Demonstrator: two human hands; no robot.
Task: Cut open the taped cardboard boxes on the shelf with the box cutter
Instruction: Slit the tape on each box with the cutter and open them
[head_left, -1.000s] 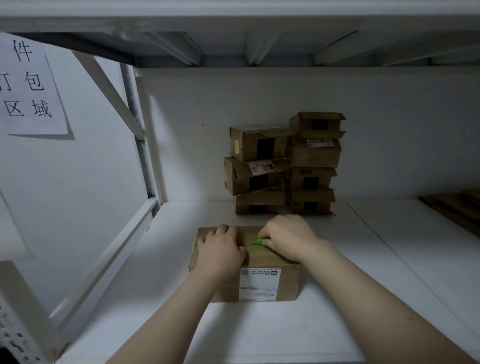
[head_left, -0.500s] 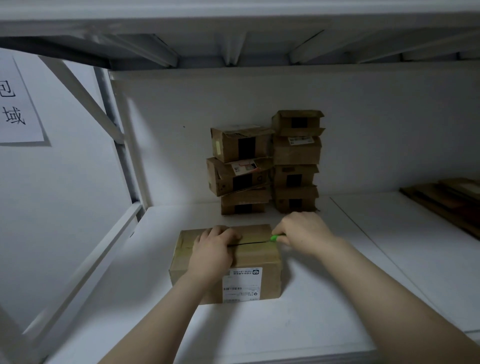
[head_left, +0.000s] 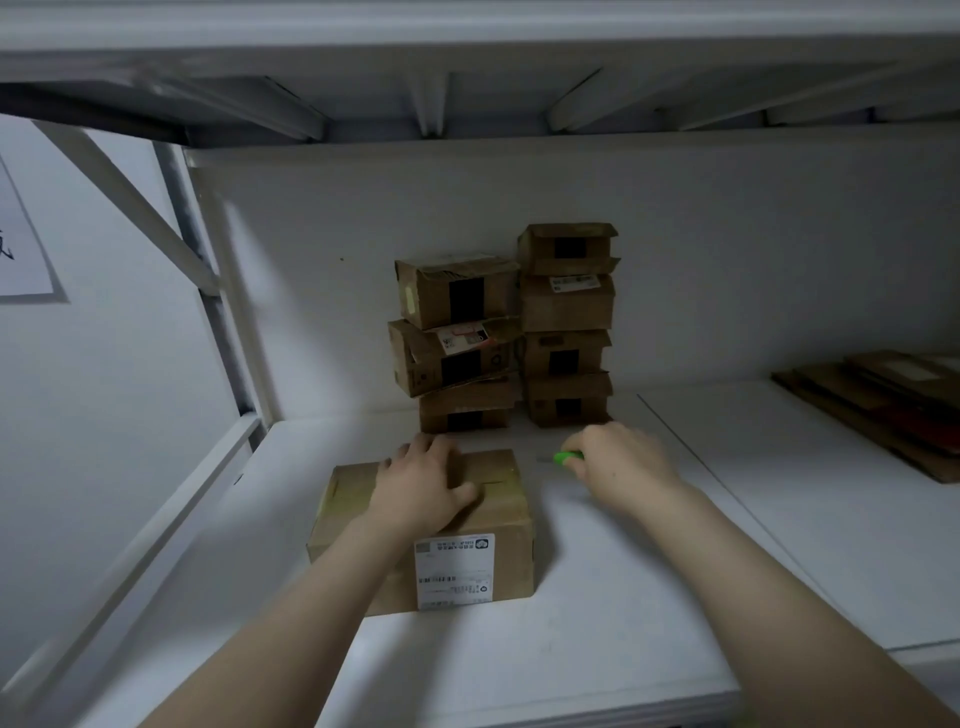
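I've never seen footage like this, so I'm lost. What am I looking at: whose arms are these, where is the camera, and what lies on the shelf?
No machine: a person's bare arms, filmed by one head-worn camera looking forward and down. The left hand rests on a labelled cardboard box on the white shelf. The right hand grips a green box cutter, just right of that box. Behind stand two stacks of smaller boxes; flat cardboard lies far right.

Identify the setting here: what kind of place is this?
Probably a parcel storeroom or packing area: white metal shelving, small taped cardboard boxes stacked at the back, a shipping label on the front box, and flattened cardboard to the right.
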